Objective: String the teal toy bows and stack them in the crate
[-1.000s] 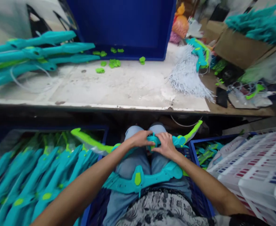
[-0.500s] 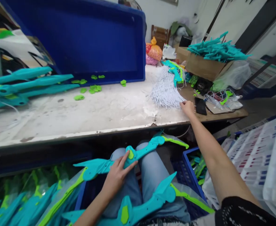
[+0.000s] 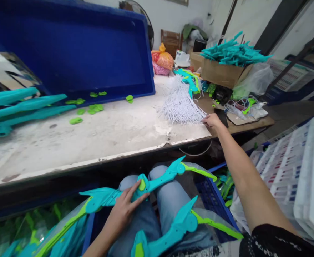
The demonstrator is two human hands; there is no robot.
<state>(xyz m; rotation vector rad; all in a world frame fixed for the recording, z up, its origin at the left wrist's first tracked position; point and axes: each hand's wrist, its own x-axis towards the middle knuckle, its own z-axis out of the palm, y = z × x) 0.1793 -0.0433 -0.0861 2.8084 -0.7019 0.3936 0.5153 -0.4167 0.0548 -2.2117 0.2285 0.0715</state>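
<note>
A teal toy bow (image 3: pixel 161 181) with lime-green limb tips lies across my knees. My left hand (image 3: pixel 125 207) grips it around the middle, with fingers across the body beside the green inset; the fingers' undersides are hidden. At the table's front edge, my right hand (image 3: pixel 212 121) pinches the ends of white strings at the right side of a fanned bundle (image 3: pixel 182 103). How many strings are between the fingertips is too small to tell. A second teal bow (image 3: pixel 173 228) rests nearer my body, its left part cut off by the frame.
A large blue bin (image 3: pixel 92 53) stands tilted on the table (image 3: pixel 114 132), with loose green pieces (image 3: pixel 95 109) before it. Teal parts fill a cardboard box (image 3: pixel 218 73). A black phone-like slab (image 3: pixel 221 117) lies beyond my right hand. White crates (image 3: pixel 288 171) flank my right arm.
The camera view has turned slightly right, so the table things sit further left. My right hand stays at the string bundle's edge, and my left hand keeps its place on the bow.
</note>
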